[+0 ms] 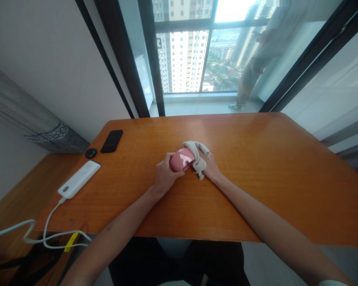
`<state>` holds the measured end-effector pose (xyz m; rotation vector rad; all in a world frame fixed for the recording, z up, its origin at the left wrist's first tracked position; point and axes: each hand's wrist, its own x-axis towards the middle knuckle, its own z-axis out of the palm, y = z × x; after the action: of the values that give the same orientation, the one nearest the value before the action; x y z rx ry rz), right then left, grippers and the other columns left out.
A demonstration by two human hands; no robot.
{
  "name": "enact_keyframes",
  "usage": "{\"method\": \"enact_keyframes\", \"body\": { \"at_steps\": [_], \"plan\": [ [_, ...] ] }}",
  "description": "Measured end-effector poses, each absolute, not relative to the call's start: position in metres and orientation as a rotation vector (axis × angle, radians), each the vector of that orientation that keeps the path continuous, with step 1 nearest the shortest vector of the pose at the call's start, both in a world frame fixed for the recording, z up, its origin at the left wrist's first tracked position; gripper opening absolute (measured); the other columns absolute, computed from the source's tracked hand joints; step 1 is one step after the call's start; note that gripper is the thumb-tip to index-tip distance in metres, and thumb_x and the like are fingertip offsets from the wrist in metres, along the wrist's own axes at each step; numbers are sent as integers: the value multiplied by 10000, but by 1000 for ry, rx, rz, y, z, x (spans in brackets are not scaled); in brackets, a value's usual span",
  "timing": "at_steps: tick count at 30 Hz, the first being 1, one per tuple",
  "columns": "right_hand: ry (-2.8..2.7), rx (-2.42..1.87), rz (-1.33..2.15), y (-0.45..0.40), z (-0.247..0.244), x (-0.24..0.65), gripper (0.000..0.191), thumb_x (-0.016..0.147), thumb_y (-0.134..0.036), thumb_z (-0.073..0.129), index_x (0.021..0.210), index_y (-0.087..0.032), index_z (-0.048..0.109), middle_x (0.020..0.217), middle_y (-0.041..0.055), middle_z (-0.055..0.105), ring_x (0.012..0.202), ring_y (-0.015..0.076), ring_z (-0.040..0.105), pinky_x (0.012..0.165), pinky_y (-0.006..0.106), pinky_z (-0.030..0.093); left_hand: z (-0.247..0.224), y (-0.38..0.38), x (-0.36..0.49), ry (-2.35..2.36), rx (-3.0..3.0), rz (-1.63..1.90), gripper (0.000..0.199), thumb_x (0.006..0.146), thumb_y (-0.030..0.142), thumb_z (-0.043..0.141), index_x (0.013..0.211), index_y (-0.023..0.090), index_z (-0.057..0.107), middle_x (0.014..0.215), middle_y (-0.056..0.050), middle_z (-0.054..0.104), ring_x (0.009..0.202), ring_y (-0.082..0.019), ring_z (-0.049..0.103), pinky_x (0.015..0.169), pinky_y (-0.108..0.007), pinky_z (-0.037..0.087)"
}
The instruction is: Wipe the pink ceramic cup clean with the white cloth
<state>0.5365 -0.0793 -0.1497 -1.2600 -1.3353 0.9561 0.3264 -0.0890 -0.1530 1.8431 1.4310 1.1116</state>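
Observation:
My left hand (pixel 166 176) is shut around a glossy pink rounded object (pixel 180 159), which it holds just above the orange wooden table top (pixel 256 174). Its fingers hide the lower end of the object. A crumpled beige cloth (pixel 198 158) lies over the object's far end, and my right hand (pixel 211 167) presses the cloth against it from the right. Both hands are close together near the table's middle.
A black phone (pixel 111 141), a round black puck (pixel 90 153) and a white power bank (pixel 79 179) lie at the table's left. A white cable (pixel 44 234) with a yellow tag (pixel 71 241) hangs over the front edge. A person (pixel 256 51) stands by the window (pixel 181 59).

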Motion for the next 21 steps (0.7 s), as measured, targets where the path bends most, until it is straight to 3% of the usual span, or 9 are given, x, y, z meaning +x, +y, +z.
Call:
{"method": "enact_keyframes", "body": {
  "at_steps": [4, 7, 13, 16, 19, 21],
  "plan": [
    [-1441, -1304, 807, -69, -153, 550, 440, 1014, -601, 631, 1030, -211, 835, 928, 43, 830, 915, 287, 746, 863, 406, 607, -154, -88, 324, 1415, 1823, 1138, 510, 708, 267, 886, 1175, 248, 680, 884, 57, 725, 721, -143, 616, 691, -244, 475],
    [-1347, -1367, 603, -60, -154, 564, 487, 1032, -642, 588, 1000, -212, 814, 1026, 87, 833, 1026, 312, 745, 990, 447, 594, -156, -88, 323, 1403, 1828, 1154, 513, 721, 292, 888, 1189, 250, 683, 912, 44, 739, 746, -151, 631, 703, -248, 488],
    [-1080, -1373, 254, -52, -160, 585, 526, 1054, -539, 571, 1431, -198, 705, 1525, 155, 695, 1462, 345, 609, 1301, 617, 404, -159, -86, 325, 1363, 1826, 1168, 544, 720, 267, 901, 1219, 253, 687, 997, 16, 774, 796, -164, 663, 722, -254, 503],
    [-1339, -1212, 289, -65, -159, 568, 542, 1061, -482, 602, 1545, -239, 641, 1647, 126, 619, 1579, 329, 525, 1372, 602, 335, -159, -87, 325, 1373, 1833, 1167, 547, 721, 264, 911, 1222, 253, 691, 991, 27, 779, 802, -163, 681, 737, -256, 516],
    [-1681, -1028, 513, -85, -154, 538, 535, 1133, -431, 509, 1657, -324, 539, 1725, 72, 560, 1613, 287, 511, 1375, 542, 383, -157, -88, 325, 1384, 1838, 1160, 552, 714, 253, 912, 1220, 253, 693, 1003, 31, 793, 822, -171, 709, 758, -261, 540],
    [-1775, -967, 486, -98, -148, 523, 573, 1154, -390, 457, 1727, -362, 437, 1784, 48, 485, 1654, 284, 459, 1384, 549, 379, -156, -89, 325, 1377, 1846, 1163, 554, 716, 262, 916, 1222, 254, 690, 1024, 29, 803, 842, -178, 723, 785, -272, 559]
  ]
}}
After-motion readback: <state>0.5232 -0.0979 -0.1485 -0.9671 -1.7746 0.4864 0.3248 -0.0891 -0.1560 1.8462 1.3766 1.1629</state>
